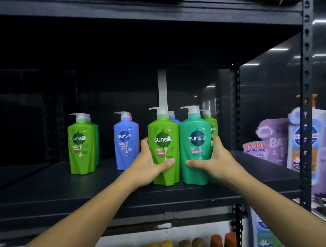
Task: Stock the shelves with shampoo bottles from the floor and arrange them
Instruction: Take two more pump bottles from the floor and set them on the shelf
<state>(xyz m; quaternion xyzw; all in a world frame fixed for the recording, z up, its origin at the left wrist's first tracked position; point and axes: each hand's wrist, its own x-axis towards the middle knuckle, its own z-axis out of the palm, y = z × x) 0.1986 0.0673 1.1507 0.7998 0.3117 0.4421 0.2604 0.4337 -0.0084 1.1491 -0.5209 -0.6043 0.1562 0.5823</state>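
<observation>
Left hand [147,169] grips the lime-green plastic "sunsilk" pump bottle [164,147], right hand [215,165] the teal "sunsilk" pump bottle [195,148], fingers wrapped round each, on the black metal shelf [63,190].

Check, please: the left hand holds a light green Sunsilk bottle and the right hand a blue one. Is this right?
One error: the head view shows the right hand holding a teal Sunsilk bottle, not a blue one. The left hand does hold the light green Sunsilk bottle.

Left hand [147,168], right hand [217,163], fingers [216,139] curled.
</observation>
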